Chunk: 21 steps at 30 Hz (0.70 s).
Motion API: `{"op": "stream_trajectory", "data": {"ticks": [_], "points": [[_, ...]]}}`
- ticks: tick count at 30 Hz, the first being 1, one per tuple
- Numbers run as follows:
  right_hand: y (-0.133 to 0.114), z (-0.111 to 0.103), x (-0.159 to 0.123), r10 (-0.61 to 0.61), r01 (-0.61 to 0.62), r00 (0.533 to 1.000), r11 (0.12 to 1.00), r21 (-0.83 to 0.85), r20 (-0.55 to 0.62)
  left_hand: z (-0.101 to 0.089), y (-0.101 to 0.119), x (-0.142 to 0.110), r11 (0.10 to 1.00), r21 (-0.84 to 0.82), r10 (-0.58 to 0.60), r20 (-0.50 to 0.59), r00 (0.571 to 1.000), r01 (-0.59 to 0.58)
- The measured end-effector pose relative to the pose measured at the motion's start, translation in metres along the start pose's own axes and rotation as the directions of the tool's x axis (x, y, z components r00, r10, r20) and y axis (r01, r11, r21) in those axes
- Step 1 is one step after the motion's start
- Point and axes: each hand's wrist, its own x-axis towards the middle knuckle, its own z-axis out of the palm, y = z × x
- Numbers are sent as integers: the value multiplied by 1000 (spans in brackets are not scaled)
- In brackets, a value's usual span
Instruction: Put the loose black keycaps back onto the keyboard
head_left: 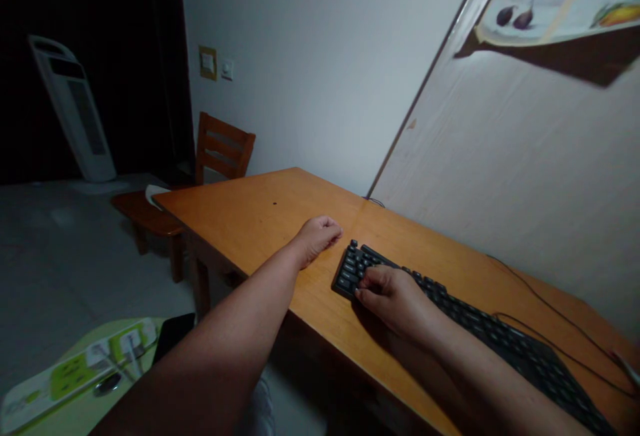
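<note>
A black keyboard [480,326] lies along the orange wooden table [260,213], its cable running off to the right. My right hand [393,296] rests on the keyboard's left end, fingers curled down onto the keys. My left hand [320,236] sits on the bare tabletop just left of the keyboard, fingers folded under in a loose fist with nothing visible in it.
A wooden chair [220,149] stands at the table's far end, with a white thing on its seat. A white tower appliance [75,109] stands in the dark corner. A light switch [208,63] is on the wall. A green surface [80,376] with packaging and a dark phone sits at lower left.
</note>
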Motion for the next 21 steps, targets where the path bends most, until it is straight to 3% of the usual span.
{"op": "stream_trajectory", "data": {"ticks": [7,15,19,21], "points": [[-7,4,2,-11,11,1000,1000,-25,3,-2,-2,1,1000,7,11,2,1000,-11],[-1,-8,-9,-14,15,987,1000,9,-158,-3,-1,1,1000,-3,11,-7,1000,-11],[2,-9,-14,-90,89,993,996,-16,-69,-4,-2,1,1000,-3,5,-16,1000,-5],[5,-12,-11,-72,71,996,997,-16,-58,-4,-3,2,1000,-1,6,-15,1000,-6]]}}
